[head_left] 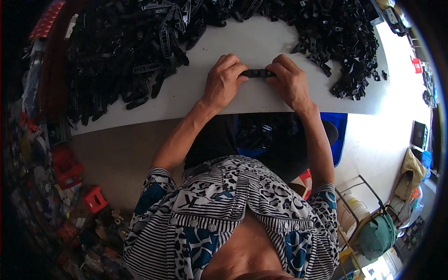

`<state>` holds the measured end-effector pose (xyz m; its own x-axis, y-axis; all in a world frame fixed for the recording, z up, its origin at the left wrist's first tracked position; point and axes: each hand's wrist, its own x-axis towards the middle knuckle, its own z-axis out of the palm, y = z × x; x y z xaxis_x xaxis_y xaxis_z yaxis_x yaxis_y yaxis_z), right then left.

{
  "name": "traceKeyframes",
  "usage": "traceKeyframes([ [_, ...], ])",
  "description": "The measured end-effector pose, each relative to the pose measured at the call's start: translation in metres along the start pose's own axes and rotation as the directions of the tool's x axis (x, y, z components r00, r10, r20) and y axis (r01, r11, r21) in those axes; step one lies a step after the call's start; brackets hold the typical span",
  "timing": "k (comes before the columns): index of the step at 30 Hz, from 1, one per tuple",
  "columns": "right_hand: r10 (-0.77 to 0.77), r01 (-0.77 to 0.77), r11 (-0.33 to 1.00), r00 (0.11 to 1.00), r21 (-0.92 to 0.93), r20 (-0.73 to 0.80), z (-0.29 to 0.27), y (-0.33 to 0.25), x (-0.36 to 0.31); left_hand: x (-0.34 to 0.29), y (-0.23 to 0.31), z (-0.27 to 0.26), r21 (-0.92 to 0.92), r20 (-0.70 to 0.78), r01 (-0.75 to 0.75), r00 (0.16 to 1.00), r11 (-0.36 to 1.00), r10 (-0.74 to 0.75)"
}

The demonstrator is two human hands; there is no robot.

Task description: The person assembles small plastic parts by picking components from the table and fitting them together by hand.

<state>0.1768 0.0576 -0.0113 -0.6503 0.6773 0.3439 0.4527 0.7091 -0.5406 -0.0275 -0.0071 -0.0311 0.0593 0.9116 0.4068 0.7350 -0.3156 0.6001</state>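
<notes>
Between my two hands a short black plastic part (255, 73) is held level, a little above or on the white table (233, 46); which of these I cannot tell. My left hand (225, 79) pinches its left end, and my right hand (288, 79) grips the other end. The fingertips cover both ends, so only the middle shows. To the left and beyond lies a big heap of long black plastic parts (126, 60), some with ladder-like slots. A second heap of small black plastic pieces (345, 46) spreads over the right side.
Below the table edge, by my legs, stands a blue bin (339, 135) with black parts in it. Red plastic stools (95, 199) and clutter are on the floor at left. A metal-framed cart (347, 205) with a green bag (377, 235) stands at right.
</notes>
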Motion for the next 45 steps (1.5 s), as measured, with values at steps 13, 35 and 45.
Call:
traceKeyframes([
  [13, -0.179, 0.189, 0.977, 0.979, -0.101, 0.094, -0.007, -0.006, 0.012, 0.006, -0.004, -0.006, -0.075, 0.074, -0.038, 0.996, 0.996, 0.043],
  [35, -0.115, 0.122, 0.988, 0.991, -0.09, 0.074, -0.006, 0.0, -0.009, 0.0, -0.001, -0.003, -0.08, -0.011, -0.04, 0.999, 0.996, 0.039],
  [45, -0.179, 0.191, 0.973, 0.979, -0.129, 0.099, -0.012, -0.013, -0.001, 0.001, 0.0, -0.008, -0.094, 0.022, -0.059, 0.998, 0.994, 0.062],
])
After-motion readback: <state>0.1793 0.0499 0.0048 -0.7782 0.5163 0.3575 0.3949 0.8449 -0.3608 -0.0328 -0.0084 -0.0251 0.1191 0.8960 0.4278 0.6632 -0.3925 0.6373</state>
